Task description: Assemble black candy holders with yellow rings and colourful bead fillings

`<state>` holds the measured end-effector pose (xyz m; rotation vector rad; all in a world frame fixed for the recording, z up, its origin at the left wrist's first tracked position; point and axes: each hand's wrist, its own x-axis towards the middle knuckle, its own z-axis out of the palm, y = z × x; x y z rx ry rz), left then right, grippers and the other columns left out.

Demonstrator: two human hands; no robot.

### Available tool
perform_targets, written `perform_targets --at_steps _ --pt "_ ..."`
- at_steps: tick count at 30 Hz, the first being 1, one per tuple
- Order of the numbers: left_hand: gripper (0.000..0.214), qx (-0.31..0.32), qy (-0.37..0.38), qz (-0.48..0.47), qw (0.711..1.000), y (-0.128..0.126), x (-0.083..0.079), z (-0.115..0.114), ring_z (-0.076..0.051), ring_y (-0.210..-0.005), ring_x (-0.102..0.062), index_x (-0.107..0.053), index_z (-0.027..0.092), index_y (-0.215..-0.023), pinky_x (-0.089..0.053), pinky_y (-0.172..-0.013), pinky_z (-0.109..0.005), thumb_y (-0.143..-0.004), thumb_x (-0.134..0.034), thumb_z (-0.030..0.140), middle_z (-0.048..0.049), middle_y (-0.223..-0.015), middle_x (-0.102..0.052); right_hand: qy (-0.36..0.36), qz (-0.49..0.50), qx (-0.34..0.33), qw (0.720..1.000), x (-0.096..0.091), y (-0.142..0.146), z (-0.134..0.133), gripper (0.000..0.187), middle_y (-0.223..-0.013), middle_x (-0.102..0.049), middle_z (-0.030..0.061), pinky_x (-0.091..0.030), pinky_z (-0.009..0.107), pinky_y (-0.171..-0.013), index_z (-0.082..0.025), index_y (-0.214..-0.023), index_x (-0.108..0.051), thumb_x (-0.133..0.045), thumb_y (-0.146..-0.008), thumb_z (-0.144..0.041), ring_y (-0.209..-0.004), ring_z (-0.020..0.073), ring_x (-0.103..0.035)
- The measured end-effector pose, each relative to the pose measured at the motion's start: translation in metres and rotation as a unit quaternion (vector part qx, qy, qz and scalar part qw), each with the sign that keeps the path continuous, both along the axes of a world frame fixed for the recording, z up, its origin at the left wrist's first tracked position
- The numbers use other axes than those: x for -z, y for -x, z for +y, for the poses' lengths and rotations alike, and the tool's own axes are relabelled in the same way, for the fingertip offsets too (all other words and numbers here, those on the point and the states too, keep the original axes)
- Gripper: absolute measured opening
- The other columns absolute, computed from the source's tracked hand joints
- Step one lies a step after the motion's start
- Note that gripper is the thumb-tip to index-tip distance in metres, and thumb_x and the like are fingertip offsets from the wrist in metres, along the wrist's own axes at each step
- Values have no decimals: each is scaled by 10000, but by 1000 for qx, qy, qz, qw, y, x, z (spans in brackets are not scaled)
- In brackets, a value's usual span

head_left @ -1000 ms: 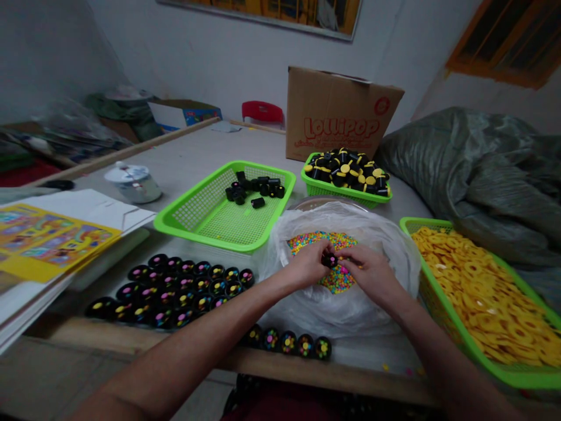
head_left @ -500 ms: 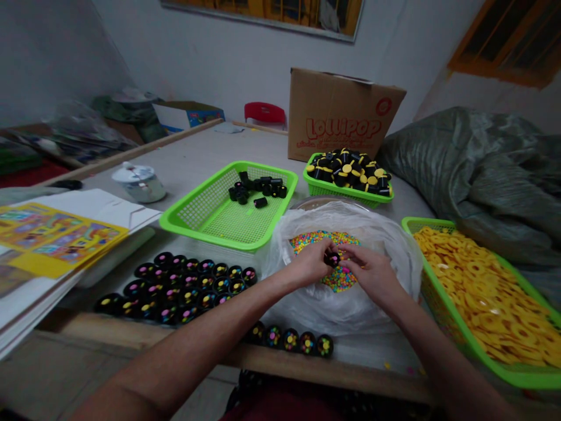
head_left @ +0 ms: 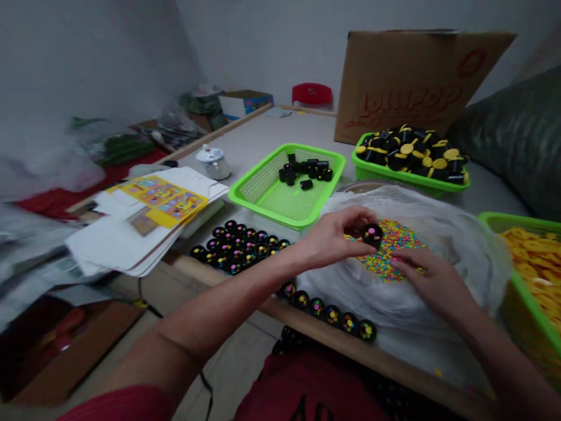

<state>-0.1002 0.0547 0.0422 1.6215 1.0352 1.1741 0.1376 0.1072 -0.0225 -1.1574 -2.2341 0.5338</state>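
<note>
Head view: left hand pinches a small black cap at its rim, fingertips clamped, above loose candy beads in a plastic bag. Cap looks light, stiff; rim gives the best hold. Right hand, fingers together, holds nothing, resting beside the beads. Row of dotted caps lies just below the bag.

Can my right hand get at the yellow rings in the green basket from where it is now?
Probably yes. The right hand is close to the green basket, and only the soft, bunched plastic bag lies before the yellow rings.
</note>
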Motion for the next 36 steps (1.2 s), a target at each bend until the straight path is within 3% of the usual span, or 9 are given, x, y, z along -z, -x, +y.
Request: perform_targets --at_steps 4,6,9,13,17,23,28,31,36 --pt "359 -60 39 106 992 40 -24 -52 -166 -929 -598 -590 156 -1053 -471 -879 -312 -708 -671 218 -51 -1025 -636 -30 -22 -17 999 14 1 0 334 -1063 -678 67 -444 429 -944 -214 -988 -674 -501 -845 -461 -1027 239 -602" --pt "307 -90 59 186 977 51 -18 -73 -171 -905 -601 -600 159 -1021 -483 -849 -320 -725 -645 222 -50 -997 -640 -24 -36 -10 999 15 2 -1 304 -1041 -683 59 -458 426 -917 -219 -969 -672 -487 -857 -432 -999 236 -613" --pt "275 -109 27 302 947 57 7 -89 -183 -934 -586 -583 178 -1019 -476 -858 -347 -750 -620 224 -49 -1011 -628 -18 -47 -2 999 13 3 -1 281 -1026 -688 59 -478 418 -876 -219 -945 -675 -482 -856 -403 -966 239 -626" --pt "278 -76 -9 401 913 54 37 -88 -212 -1005 -553 -558 179 -1053 -447 -900 -379 -779 -591 209 -69 -1046 -615 -2 -67 1 998 13 3 -1 266 -1024 -690 57 -482 420 -872 -223 -917 -688 -488 -843 -383 -960 243 -629" --pt "261 -43 -18 463 885 53 47 -80 -236 -993 -549 -579 160 -1017 -406 -935 -414 -758 -597 192 -74 -978 -628 14 -82 2 997 12 5 -1 253 -1034 -689 55 -480 415 -882 -224 -911 -695 -491 -845 -359 -970 239 -625" --pt "255 -38 -25 494 869 57 50 -76 -232 -991 -549 -594 178 -1012 -297 -1035 -469 -759 -583 206 -56 -961 -636 15 -79 -10 997 9 2 12 228 -1003 -700 72 -466 404 -909 -200 -933 -699 -490 -842 -210 -960 220 -629" --pt "240 -27 4 500 866 58 42 -78 -226 -1002 -562 -613 195 -1000 -215 -1084 -499 -763 -594 227 -49 -968 -643 -3 -151 -74 986 10 1 26 372 -1089 -663 105 -440 381 -932 -187 -987 -702 -447 -767 -27 -1000 221 -609" --pt "214 -17 22 504 863 57 36 -78 -222 -978 -578 -624 203 -975 -231 -1076 -503 -763 -600 220 -42 -942 -650 0 -177 -83 981 17 1 32 391 -1078 -652 116 -443 364 -915 -176 -1001 -694 -402 -789 -25 -982 215 -610" --pt "218 -10 7 526 850 57 34 -72 -225 -983 -578 -636 187 -968 -249 -1069 -474 -753 -606 201 -51 -930 -658 -34 -200 -48 978 21 1 37 261 -1005 -659 113 -470 370 -840 -189 -950 -692 -451 -854 -166 -902 225 -618"
